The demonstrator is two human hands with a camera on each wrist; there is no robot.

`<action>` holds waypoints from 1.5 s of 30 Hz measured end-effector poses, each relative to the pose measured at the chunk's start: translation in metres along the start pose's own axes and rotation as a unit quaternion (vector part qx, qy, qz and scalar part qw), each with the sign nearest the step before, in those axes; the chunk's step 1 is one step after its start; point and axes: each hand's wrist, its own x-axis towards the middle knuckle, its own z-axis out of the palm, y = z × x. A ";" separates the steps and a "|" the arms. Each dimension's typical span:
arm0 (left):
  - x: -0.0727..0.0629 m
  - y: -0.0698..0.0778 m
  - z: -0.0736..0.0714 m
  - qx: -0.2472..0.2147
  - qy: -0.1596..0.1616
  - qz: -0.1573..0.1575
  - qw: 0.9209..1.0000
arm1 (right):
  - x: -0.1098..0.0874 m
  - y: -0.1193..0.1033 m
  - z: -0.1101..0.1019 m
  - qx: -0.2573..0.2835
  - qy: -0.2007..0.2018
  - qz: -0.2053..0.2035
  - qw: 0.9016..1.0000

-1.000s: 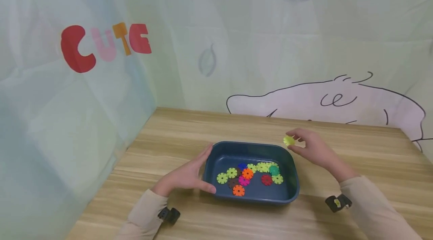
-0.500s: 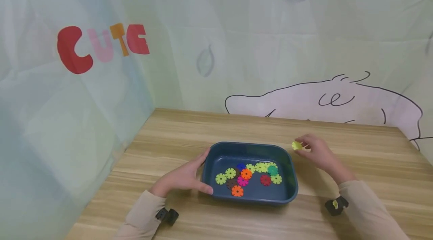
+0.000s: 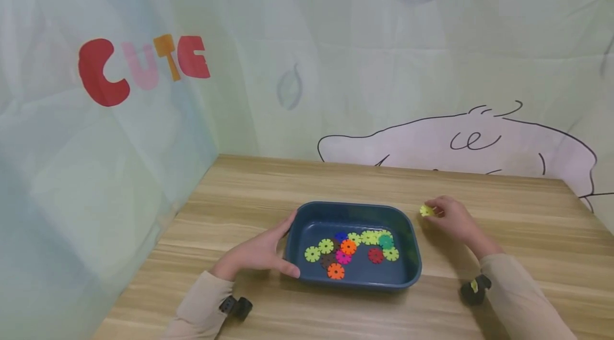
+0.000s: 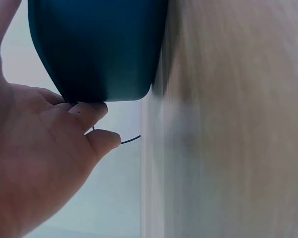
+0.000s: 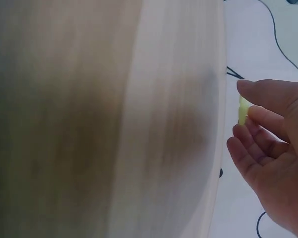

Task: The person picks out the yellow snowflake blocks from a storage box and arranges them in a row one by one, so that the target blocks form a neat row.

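A dark blue rectangular tray stands on the wooden table. My left hand holds its left end, thumb at the front corner and fingers along the back corner. In the left wrist view, fingertips press against the tray's wall. To the right of the tray, my right hand pinches a yellow notched plastic disc between thumb and fingers. The right wrist view shows that disc edge-on. Several notched discs lie inside the tray, among them a red disc and an orange disc.
The wooden table reaches back to a printed cloth backdrop with a line-drawn animal. Another cloth wall with coloured letters runs along the left. A black wrist camera sits under the right forearm, and another wrist camera under the left.
My right hand has moved right and toward me, away from the tray's back right corner and lower, with the yellow disc still pinched. The left hand has kept its hold on the tray.
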 end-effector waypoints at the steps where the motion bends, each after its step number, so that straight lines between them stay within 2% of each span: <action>1: 0.000 0.000 0.000 -0.001 0.000 0.000 1.000 | 0.000 0.001 0.000 -0.003 -0.004 0.002 1.000; 10: 0.000 -0.001 0.000 -0.004 -0.004 0.004 1.000 | 0.004 0.009 0.000 -0.020 -0.048 0.015 0.999; 19: -0.001 -0.001 0.001 -0.019 -0.008 0.004 1.000 | 0.004 0.012 0.003 -0.029 -0.043 0.004 0.999; 45: -0.001 0.002 -0.001 -0.021 -0.008 -0.006 1.000 | 0.007 0.014 -0.001 -0.009 -0.072 0.031 0.997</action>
